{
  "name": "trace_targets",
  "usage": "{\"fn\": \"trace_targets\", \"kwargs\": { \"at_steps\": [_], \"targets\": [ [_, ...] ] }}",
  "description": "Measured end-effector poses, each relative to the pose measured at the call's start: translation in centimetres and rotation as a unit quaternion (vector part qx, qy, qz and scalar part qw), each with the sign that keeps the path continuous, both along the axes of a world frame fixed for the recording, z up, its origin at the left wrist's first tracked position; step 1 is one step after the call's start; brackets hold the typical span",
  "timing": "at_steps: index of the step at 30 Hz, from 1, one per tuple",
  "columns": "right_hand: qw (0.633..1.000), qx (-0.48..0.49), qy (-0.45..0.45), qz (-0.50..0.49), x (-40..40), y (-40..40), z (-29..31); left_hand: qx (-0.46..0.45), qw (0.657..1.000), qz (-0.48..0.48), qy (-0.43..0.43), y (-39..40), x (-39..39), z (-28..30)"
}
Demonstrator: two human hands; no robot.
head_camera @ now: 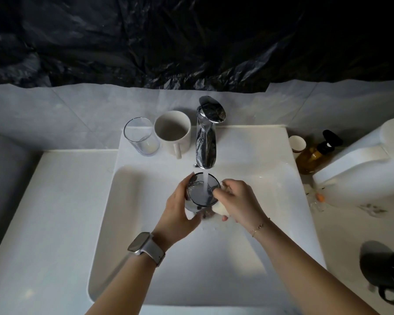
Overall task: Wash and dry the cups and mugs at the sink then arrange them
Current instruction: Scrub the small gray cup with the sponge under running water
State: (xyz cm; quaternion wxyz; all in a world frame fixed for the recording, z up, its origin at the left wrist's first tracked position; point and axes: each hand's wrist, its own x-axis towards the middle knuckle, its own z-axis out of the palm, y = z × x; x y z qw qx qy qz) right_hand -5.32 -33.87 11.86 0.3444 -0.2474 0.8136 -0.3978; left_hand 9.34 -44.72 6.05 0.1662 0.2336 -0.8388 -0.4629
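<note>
Over the white sink (146,246), my left hand (176,211) grips a clear glass cup (201,192) under the running stream from the chrome faucet (206,142). My right hand (238,201) holds a pale sponge (221,209) against the cup's right rim and side. On the ledge behind the basin stand a clear glass (140,137) and a white mug (173,133). A black mug (383,271) sits on the counter at the right edge.
A small paper cup (297,143) and an amber pump bottle (314,155) stand right of the faucet. A white toilet (364,164) fills the far right. Black plastic sheeting (191,37) covers the wall above. White countertop (43,223) lies left of the basin.
</note>
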Motion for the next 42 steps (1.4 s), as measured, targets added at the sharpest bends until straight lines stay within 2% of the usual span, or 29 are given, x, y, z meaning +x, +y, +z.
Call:
{"fn": "trace_targets", "kwargs": {
  "at_steps": [3,5,8,11,12,14,16,20,23,25,27,29,30,33,36,39,42],
  "targets": [
    [0.999,-0.016,0.016,0.024,0.1,-0.5,0.1,0.023,0.997,0.076,0.024,0.6,-0.7,1.1],
    [0.999,-0.047,0.022,0.017,0.0,-0.6,0.1,0.061,0.991,0.116,0.007,0.8,-1.0,1.5],
    [0.984,-0.155,-0.069,-0.059,-0.5,-0.2,0.1,0.211,0.97,0.118,0.013,0.7,-1.3,0.9],
    [0.966,-0.206,-0.122,-0.096,-0.8,0.0,-0.3,0.341,0.934,0.095,0.043,1.4,-1.6,0.7],
    [0.965,-0.217,-0.117,-0.095,-0.6,-0.1,-0.7,0.382,0.917,0.1,0.058,1.9,-1.8,0.7],
    [0.964,-0.235,-0.082,-0.09,0.4,-0.3,-1.8,0.493,0.854,0.131,0.099,3.1,-2.6,1.2],
    [0.966,-0.248,0.0,-0.079,2.1,-0.3,-2.6,0.563,0.803,0.149,0.126,3.9,-3.6,1.8],
    [0.945,-0.293,0.144,-0.02,3.8,0.2,-3.0,0.577,0.788,0.181,0.118,4.5,-4.7,2.2],
    [0.936,-0.257,0.212,0.113,2.3,-0.4,-3.0,0.62,0.755,0.197,0.087,5.5,-4.8,1.7],
    [0.953,-0.204,0.164,0.153,1.0,-1.5,-3.7,0.655,0.72,0.222,0.059,5.9,-4.9,1.3],
    [0.974,-0.187,0.084,0.095,0.6,-1.7,-4.6,0.687,0.679,0.252,0.055,5.7,-5.0,1.1],
    [0.978,-0.195,0.062,0.035,1.2,-0.7,-5.0,0.702,0.654,0.275,0.061,5.1,-4.8,1.2],
    [0.976,-0.208,0.062,0.035,1.6,0.0,-5.0,0.702,0.654,0.275,0.064,4.8,-4.6,1.1],
    [0.96,-0.237,0.069,0.131,2.2,0.3,-3.6,0.687,0.683,0.24,0.061,4.9,-4.4,0.8],
    [0.964,-0.234,-0.028,0.127,0.4,-1.4,-3.2,0.686,0.685,0.235,0.067,5.8,-4.9,1.5],
    [0.968,-0.239,-0.07,0.034,-0.1,-0.4,-3.4,0.694,0.662,0.266,0.098,5.0,-4.8,2.4],
    [0.959,-0.283,-0.015,0.013,1.9,1.6,-3.6,0.724,0.619,0.275,0.134,3.6,-4.2,2.6]
  ]
}}
